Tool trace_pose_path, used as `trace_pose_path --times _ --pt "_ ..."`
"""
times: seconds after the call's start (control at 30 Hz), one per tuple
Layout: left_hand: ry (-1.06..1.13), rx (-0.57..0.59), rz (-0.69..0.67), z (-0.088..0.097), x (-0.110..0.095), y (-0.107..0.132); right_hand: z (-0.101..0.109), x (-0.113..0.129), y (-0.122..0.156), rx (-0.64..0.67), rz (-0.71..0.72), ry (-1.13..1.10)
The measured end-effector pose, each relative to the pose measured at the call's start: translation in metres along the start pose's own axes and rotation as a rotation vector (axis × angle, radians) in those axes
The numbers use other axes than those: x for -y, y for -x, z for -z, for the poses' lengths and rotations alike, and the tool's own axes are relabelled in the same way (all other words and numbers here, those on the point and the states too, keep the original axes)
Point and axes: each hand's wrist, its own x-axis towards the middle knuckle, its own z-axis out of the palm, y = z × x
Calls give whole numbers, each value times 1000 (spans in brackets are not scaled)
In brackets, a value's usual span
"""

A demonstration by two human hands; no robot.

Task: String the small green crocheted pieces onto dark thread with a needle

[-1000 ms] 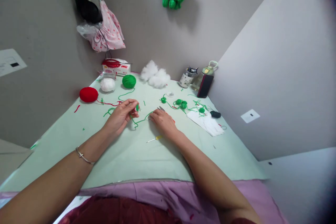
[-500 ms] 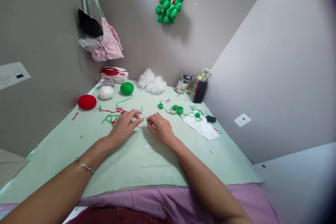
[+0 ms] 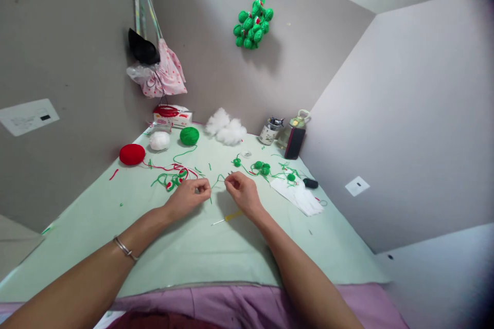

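Head view: L hand point(image 3: 188, 197) is over the desk point(image 3: 173, 252), fingers curled in, thumb & forefinger pinched on green yarn point(image 3: 218, 179). R hand point(image 3: 244, 193) faces it, fingertips also pinched on the yarn. The strand runs in a slack bend across the small gap betw. the two hands, w/ a short end hanging below L fingertips. Metal tips point(image 3: 230, 172) poke out just behind R hand, rest hidden. Tool w/ yellow handle point(image 3: 232, 216) lies on desk below R hand, thin shaft pointing L.

Nr L hand, on its far side: small red-&-green knit pcs point(image 3: 170, 185) w/ loose strands. Further back L: red yarn ball point(image 3: 131, 154), white ball point(image 3: 159, 141), green ball point(image 3: 189, 136). Back ctr: white stuffing point(image 3: 230, 132). R of R hand: small green knit balls point(image 3: 265, 169), yarn scraps, white cloth or paper point(image 3: 297, 195) (can't tell which). Back R: pen can point(image 3: 267, 134), phone point(image 3: 295, 144) upright in front of bottle point(image 3: 298, 122). Green bunch point(image 3: 252, 25) hangs above, by back wall.
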Motion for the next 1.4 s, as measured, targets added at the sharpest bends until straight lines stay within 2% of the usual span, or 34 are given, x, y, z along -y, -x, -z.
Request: trace_pose_path --times 0.1,0.17,0.23,0.33,0.4,0.47,0.67,0.8,0.97,1.07,1.13,1.27,1.4 --pt "73 95 -2 -3 -4 3 5 -11 -6 -40 -66 35" --pt "113 109 10 -4 -5 4 10 -20 -10 -64 -116 47" --pt "165 80 24 0 -8 4 14 -28 -13 -75 -160 44" --pt "238 -44 26 12 -17 0 17 -35 -16 -68 -189 38" --pt "263 -137 30 24 -26 -4 15 -35 -15 -43 -173 40" --pt "248 -175 32 35 -35 -8 13 -31 -13 8 -125 44" --pt "90 -151 -22 57 -52 -20 6 -8 -1 228 68 87" --pt "13 -91 -20 60 -48 -30 6 -2 3 232 116 175" --pt "-55 -17 93 56 -33 -47 13 -4 -1 178 44 251" --pt "-73 14 59 49 -28 -61 31 -10 -8 135 -25 293" --pt "-68 32 4 42 -29 -74 54 -19 -16 96 -77 346" --pt "6 50 -50 20 -37 -110 119 -54 -31 61 -221 516" --pt "95 47 -108 -14 -58 -156 179 -99 -37 47 -447 706"
